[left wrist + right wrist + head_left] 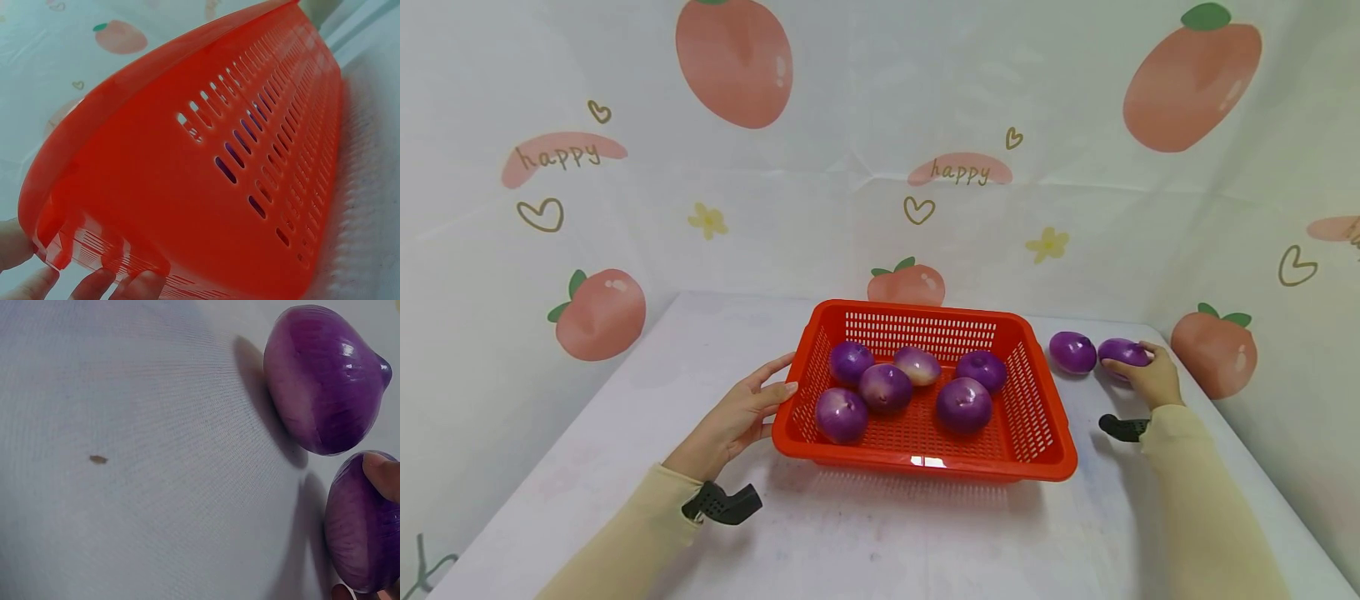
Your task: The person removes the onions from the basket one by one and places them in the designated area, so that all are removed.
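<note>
A red plastic basket [925, 462] with slotted walls stands in the middle of the table, holding several purple onions [964, 406]. My left hand [737, 417] grips the basket's left side, its thumb at the rim and the other fingers along the outer wall. Close up in the left wrist view, the fingertips [145, 284] sit by the underside of the basket rim [112, 87]. To the right of the basket, my right hand [1153, 379] holds a purple onion [359, 531] between thumb and fingers. Just left of it lies another onion [1072, 352], untouched.
A white table [880, 542] carries everything. Behind it hangs a pale cloth backdrop [820, 192] printed with fruit, hearts and flowers. Each wrist wears a black camera mount [722, 503]. A small brown speck [98, 459] lies on the tabletop.
</note>
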Demonstrator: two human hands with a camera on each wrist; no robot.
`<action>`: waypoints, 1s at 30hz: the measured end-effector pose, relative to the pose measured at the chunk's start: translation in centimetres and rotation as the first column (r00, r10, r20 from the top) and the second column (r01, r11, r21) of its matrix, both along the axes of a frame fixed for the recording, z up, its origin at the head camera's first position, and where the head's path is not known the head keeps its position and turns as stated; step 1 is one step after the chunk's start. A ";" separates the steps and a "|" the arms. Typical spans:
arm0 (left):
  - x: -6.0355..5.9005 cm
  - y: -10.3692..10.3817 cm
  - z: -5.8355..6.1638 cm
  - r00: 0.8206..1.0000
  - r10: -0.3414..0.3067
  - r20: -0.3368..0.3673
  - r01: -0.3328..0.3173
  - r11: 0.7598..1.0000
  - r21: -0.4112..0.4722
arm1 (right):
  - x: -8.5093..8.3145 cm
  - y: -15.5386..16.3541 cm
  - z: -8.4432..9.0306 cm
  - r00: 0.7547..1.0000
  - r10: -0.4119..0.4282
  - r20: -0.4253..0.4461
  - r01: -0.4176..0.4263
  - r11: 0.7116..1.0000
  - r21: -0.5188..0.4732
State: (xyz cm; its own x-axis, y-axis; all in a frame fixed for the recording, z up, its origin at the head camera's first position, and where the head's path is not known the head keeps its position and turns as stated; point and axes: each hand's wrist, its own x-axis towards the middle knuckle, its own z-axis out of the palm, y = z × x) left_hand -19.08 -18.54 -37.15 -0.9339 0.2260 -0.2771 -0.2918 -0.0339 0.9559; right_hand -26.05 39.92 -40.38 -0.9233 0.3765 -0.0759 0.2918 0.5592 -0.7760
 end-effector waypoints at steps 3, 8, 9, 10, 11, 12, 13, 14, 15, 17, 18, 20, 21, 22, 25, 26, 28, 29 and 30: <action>0.0 0.0 0.0 1.000 -0.003 -0.002 0.003 1.000 0.013 | 0.0 0.1 0.0 1.000 0.002 0.024 -0.001 1.000 -0.011; 0.0 0.0 0.0 1.000 -0.011 -0.004 0.011 1.000 0.026 | -0.1 0.1 0.0 1.000 0.013 0.023 -0.013 1.000 -0.011; 0.0 0.0 0.0 1.000 -0.013 -0.004 0.013 0.999 0.032 | -0.1 0.2 0.0 1.000 0.015 0.023 -0.015 1.000 -0.011; 0.0 0.0 0.0 1.000 -0.014 -0.003 0.015 0.999 0.036 | -0.1 0.2 0.0 1.000 0.017 0.022 -0.017 1.000 -0.011; 0.0 0.0 0.0 1.000 -0.015 -0.001 0.015 0.999 0.039 | -0.1 0.2 0.0 1.000 0.018 0.021 -0.018 1.000 -0.012; 0.0 0.0 0.0 1.000 -0.015 0.001 0.015 0.999 0.042 | -0.1 0.2 0.0 1.000 0.018 0.021 -0.018 1.000 -0.013; 0.0 0.0 0.0 1.000 -0.015 0.001 0.015 0.999 0.042 | -0.1 0.2 0.0 1.000 0.018 0.022 -0.017 1.000 -0.015; 0.0 0.0 0.0 1.000 -0.013 0.001 0.013 0.999 0.040 | -0.1 0.2 0.0 1.000 0.017 0.022 -0.017 1.000 -0.016; 0.0 0.0 0.1 1.000 -0.010 0.001 0.010 0.999 0.035 | -0.1 0.2 0.0 1.000 0.016 0.023 -0.016 1.000 -0.018; 0.0 0.0 0.1 1.000 -0.007 0.000 0.007 1.000 0.025 | -0.2 0.2 0.0 1.000 0.015 0.027 -0.014 1.000 -0.019; 0.0 0.0 0.1 1.000 -0.006 -0.001 0.006 1.000 0.020 | -0.2 0.2 -0.1 0.999 0.015 0.029 -0.015 1.000 -0.018; 0.1 0.0 0.2 1.000 -0.005 -0.003 0.005 1.000 0.013 | -0.2 0.2 -0.1 0.999 0.018 0.033 -0.017 1.000 -0.020; 0.1 0.0 0.2 1.000 -0.006 -0.004 0.006 1.000 0.010 | -0.2 0.2 -0.1 0.999 0.020 0.033 -0.019 1.000 -0.019; 0.1 0.0 0.2 1.000 -0.007 -0.005 0.007 1.000 0.010 | -0.2 0.2 -0.1 0.999 0.023 0.032 -0.022 1.000 -0.019; 0.1 0.0 0.2 1.000 -0.010 -0.007 0.010 1.000 0.011 | -0.2 0.2 -0.1 0.999 0.029 0.030 -0.028 0.999 -0.022; 0.1 0.0 0.2 1.000 -0.011 -0.007 0.011 1.000 0.012 | -0.3 0.3 -0.1 0.999 0.031 0.028 -0.030 0.999 -0.022; 0.1 0.0 0.2 1.000 -0.013 -0.007 0.013 1.000 0.013 | -0.3 0.3 -0.1 0.999 0.032 0.028 -0.031 0.999 -0.021; 0.1 0.0 0.2 1.000 -0.013 -0.007 0.013 1.000 0.012 | -0.3 0.3 -0.1 0.999 0.031 0.028 -0.031 0.999 -0.020; 0.1 0.0 0.2 1.000 -0.012 -0.006 0.012 1.000 0.012 | -0.3 0.3 -0.1 0.999 0.031 0.029 -0.031 0.999 -0.020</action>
State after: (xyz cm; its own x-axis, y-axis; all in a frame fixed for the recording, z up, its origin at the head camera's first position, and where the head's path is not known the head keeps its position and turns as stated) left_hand -18.96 -18.56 -36.97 -0.9327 0.2407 -0.2685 -0.2863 -0.0414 0.9573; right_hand -26.36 40.26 -40.52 -0.9317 0.3461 -0.1103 0.2975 0.5531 -0.7782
